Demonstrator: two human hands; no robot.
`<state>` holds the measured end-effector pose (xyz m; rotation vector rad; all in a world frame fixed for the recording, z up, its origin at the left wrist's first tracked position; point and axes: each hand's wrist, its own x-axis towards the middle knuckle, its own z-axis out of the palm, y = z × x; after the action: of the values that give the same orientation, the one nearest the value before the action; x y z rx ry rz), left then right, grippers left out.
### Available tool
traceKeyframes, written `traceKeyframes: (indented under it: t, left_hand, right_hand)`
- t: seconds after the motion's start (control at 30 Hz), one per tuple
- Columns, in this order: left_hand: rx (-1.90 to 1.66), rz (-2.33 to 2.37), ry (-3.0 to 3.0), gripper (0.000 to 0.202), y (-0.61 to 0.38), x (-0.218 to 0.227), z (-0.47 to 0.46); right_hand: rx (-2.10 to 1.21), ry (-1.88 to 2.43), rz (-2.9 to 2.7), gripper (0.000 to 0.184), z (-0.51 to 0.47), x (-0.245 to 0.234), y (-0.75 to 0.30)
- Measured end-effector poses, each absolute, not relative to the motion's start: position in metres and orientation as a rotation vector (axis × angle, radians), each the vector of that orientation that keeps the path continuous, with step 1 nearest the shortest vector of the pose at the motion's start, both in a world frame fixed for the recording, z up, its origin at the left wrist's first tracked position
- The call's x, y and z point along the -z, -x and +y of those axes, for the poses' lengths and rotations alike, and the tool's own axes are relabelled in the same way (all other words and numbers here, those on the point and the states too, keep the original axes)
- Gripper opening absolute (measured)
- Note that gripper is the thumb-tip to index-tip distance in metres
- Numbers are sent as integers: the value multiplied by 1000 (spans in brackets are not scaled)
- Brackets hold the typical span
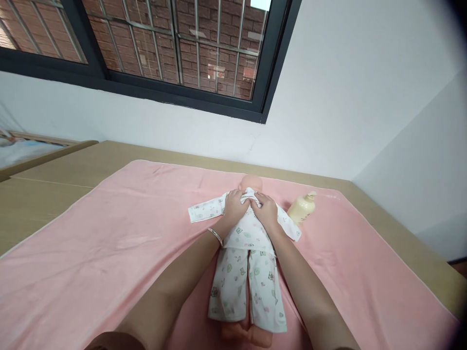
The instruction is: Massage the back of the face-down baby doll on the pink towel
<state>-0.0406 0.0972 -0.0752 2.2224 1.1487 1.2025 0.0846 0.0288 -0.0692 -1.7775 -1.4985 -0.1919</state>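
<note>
A baby doll (251, 182) lies along the middle of a pink blanket, its head away from me and its bare feet toward me. It has on a white printed top (248, 231) and matching trousers (230, 284). At the neckline, my left hand (236, 206) is closed on the top's bunched fabric, a silver bangle around that wrist. My right hand (265, 210) pinches the other side of the neckline, thumbs close together. Both sleeves stretch out sideways. Cloth and hands cover the lower part of the doll's head.
Right of the doll, a pale yellow pump bottle (302, 208) leans on the pink blanket (109, 228). The blanket covers a wooden tabletop (47, 167) set against a white wall (321, 97). A dark-framed window (182, 87) with metal bars is above.
</note>
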Motion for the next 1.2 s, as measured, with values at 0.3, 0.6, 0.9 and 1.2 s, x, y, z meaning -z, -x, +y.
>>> traceKeyframes:
  t: [0.3, 0.6, 0.9, 1.2]
  left_hand:
    - [-1144, 1107, -2282, 28, 41, 75, 98]
    - [-1254, 1192, -2287, 18, 41, 73, 90]
    - [-1109, 1133, -2358, 29, 39, 78, 101]
    - [-1232, 1217, -2346, 20, 41, 71, 88]
  right_hand:
    - [193, 1929, -1506, 39, 32, 69, -86]
    - [261, 1888, -1406, 32, 21, 64, -75]
    - [174, 1945, -1564, 42, 33, 68, -88]
    - [218, 1870, -1388, 34, 22, 66, -79]
